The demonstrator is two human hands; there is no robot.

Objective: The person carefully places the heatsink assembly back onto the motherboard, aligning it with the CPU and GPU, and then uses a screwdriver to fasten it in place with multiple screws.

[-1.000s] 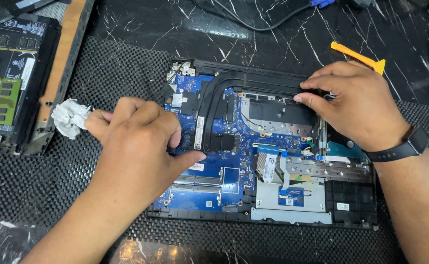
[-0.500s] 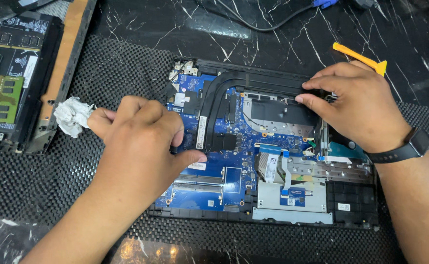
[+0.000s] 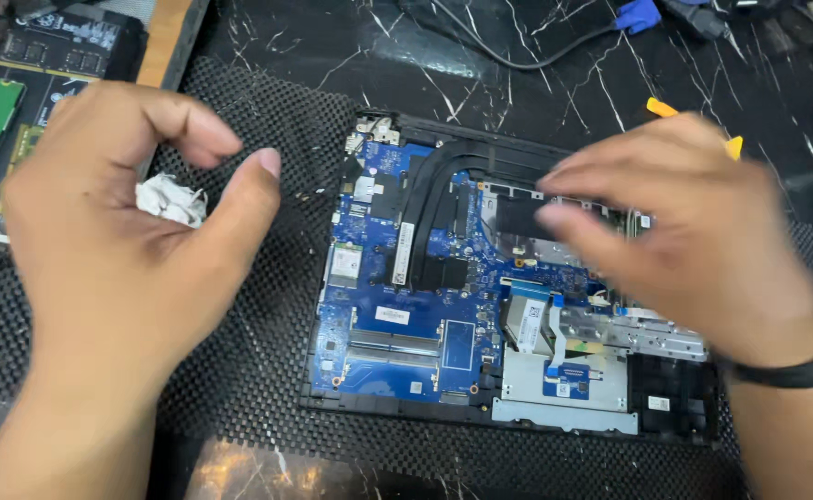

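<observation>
The opened laptop [image 3: 481, 306] lies at frame centre on the bench [image 3: 536, 83], left hand [image 3: 119, 250] at frame left with fingers apart and empty, right hand [image 3: 694, 231] blurred above its right half, fingers loosely spread.

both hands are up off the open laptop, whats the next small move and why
Probably bring the right hand back down onto the black fan area at the top of the opened laptop. It hovers blurred right above it, while the left hand is lifted, empty, near the crumpled white tissue, off the board.
</observation>
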